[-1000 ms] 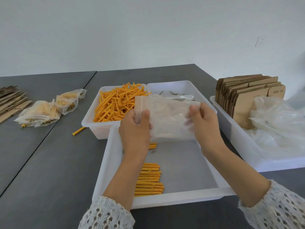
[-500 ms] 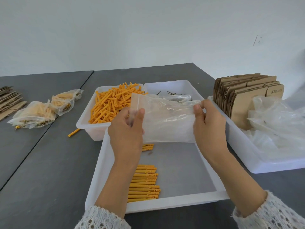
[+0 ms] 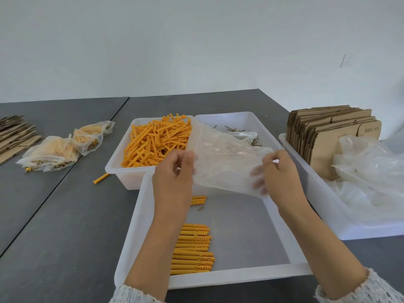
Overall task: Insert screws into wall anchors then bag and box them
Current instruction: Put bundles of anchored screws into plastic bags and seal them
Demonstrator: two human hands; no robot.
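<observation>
Above the white tray, both hands' fingers pinch the clear bag between them.

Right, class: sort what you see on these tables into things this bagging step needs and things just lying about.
In use:
- clear bag, gripped by left hand and right hand
- row of anchors in the near tray

Lying about:
- stray anchor on the table
- filled bags
- flat cartons
</observation>
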